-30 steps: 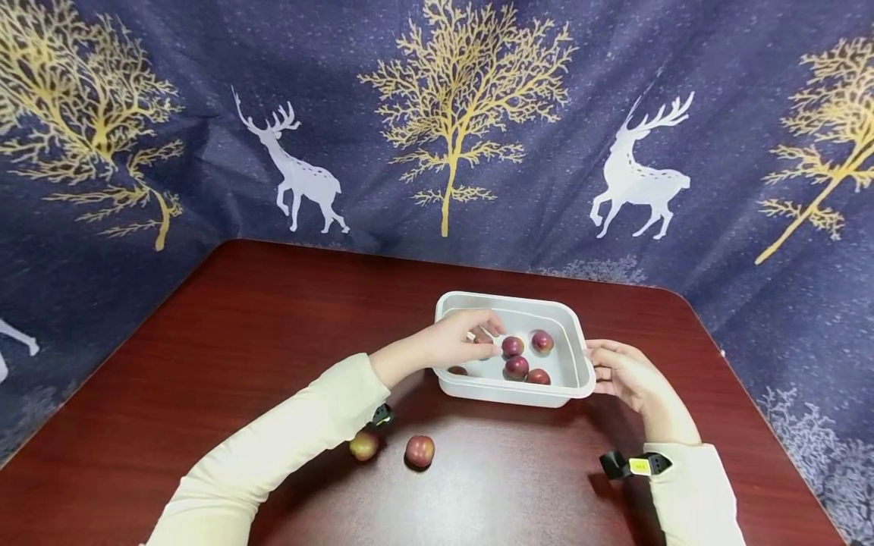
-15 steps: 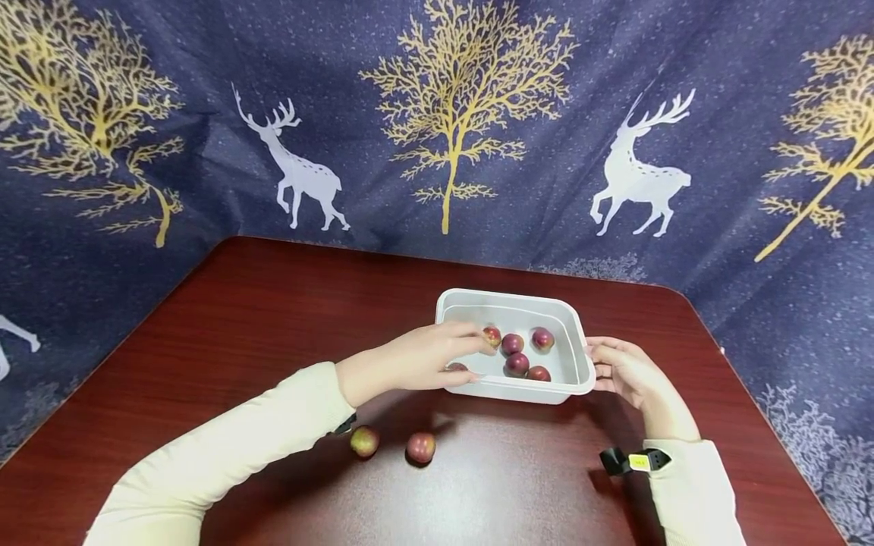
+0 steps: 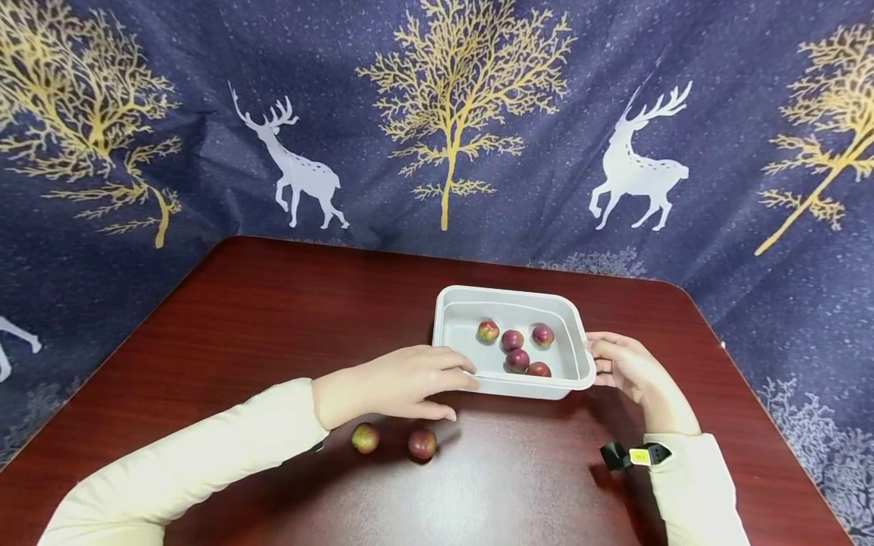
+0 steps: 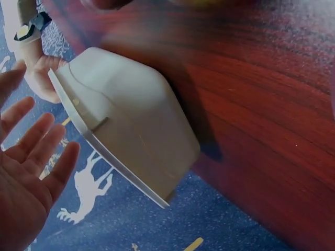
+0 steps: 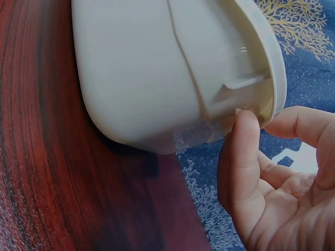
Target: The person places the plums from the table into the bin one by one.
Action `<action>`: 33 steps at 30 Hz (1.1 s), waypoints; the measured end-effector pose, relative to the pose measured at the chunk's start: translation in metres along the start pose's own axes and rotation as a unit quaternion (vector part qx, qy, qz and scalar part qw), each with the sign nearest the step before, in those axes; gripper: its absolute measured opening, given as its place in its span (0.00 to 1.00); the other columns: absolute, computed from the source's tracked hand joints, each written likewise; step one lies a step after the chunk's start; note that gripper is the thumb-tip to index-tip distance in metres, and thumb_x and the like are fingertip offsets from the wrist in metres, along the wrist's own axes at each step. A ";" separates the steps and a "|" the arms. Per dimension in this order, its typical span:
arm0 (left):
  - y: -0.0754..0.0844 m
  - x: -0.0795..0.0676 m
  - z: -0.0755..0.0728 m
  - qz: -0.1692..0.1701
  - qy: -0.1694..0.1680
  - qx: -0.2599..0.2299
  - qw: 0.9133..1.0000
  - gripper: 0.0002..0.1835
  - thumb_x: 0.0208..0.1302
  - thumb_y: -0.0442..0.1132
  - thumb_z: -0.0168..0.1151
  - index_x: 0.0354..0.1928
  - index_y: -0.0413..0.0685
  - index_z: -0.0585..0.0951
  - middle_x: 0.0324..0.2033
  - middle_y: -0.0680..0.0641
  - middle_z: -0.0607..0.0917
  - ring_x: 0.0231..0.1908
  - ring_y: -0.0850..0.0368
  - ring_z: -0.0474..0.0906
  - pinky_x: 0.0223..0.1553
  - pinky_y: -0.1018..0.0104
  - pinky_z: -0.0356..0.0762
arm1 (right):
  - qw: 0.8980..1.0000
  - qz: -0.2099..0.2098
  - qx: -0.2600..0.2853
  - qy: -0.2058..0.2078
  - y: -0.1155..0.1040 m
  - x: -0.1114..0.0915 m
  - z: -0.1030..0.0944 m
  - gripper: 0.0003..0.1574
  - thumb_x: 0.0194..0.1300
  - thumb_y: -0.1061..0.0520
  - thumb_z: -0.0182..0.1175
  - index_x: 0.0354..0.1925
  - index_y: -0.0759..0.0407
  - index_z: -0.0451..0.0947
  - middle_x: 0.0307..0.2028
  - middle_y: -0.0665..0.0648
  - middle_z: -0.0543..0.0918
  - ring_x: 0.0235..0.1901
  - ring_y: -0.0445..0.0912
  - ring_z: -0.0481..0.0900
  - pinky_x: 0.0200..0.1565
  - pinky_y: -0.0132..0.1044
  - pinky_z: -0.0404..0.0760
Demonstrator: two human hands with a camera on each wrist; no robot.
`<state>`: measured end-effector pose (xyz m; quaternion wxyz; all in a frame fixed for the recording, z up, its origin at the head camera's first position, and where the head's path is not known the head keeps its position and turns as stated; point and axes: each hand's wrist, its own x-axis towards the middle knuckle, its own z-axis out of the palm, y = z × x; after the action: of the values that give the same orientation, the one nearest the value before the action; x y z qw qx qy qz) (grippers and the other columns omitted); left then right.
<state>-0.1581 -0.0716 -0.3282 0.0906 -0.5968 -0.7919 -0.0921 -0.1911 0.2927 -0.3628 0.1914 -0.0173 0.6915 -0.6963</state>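
Note:
A white plastic container stands on the table with several reddish plums inside. My right hand holds the container's right end, thumb below the rim and forefinger against it. Nothing is in my left hand; its fingers are extended and spread. In the head view it overlaps the container's front left corner, hiding part of it. Two more plums lie on the table near my left wrist: a yellow-green and red one and a darker red one.
The dark red wooden table reaches back to a blue cloth printed with deer and trees. Black straps with a small device sit on my right wrist.
My left hand has drawn back from inside the container towards the front left. A red-yellow plum now shows in the container where the hand was. The right hand stays at the container's end.

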 end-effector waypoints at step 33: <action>0.017 -0.024 0.028 -0.019 -0.175 -0.007 0.984 0.28 0.45 0.46 0.76 0.51 0.63 0.77 0.44 0.61 0.79 0.45 0.65 0.74 0.46 0.72 0.74 | 1.000 -0.003 0.008 -0.007 -0.001 -0.001 0.000 0.18 0.67 0.66 0.44 0.38 0.46 0.77 0.28 0.47 0.84 0.27 0.40 0.83 0.32 0.34 0.84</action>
<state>-0.1362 -0.0820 -0.3607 -0.0553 -0.5892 -0.8060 0.0060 -0.1900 0.2927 -0.3615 0.1938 -0.0228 0.6849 -0.7020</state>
